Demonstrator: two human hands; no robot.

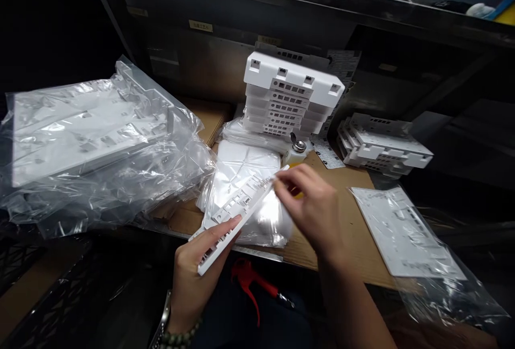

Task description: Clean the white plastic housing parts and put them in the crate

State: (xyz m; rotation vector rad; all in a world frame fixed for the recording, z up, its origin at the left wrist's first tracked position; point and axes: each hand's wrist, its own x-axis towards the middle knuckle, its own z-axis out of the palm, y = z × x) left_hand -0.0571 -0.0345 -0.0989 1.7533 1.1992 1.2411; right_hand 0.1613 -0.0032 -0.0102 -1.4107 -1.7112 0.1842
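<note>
A white plastic housing panel (245, 204) with cut-outs and moulded ribs is tilted over the bench. My left hand (205, 263) grips its near end, with the thumb along the edge. At the panel's far end is my right hand (308, 204), fingers pinched together against or very close to the long edge. Whether something small is between those fingertips is hidden. Beneath the panel lies a pile of clear plastic bags (249, 161). Just behind my right hand stands a pump-top bottle (296, 150) with its metal lid flipped up.
Stacked white housings (289, 97) stand at the back, with another stack (386, 142) to their right. Large bagged panels (88, 129) fill the left. One panel (406, 231) lies on plastic film at right. A red air blow gun (253, 282) hangs below the bench edge.
</note>
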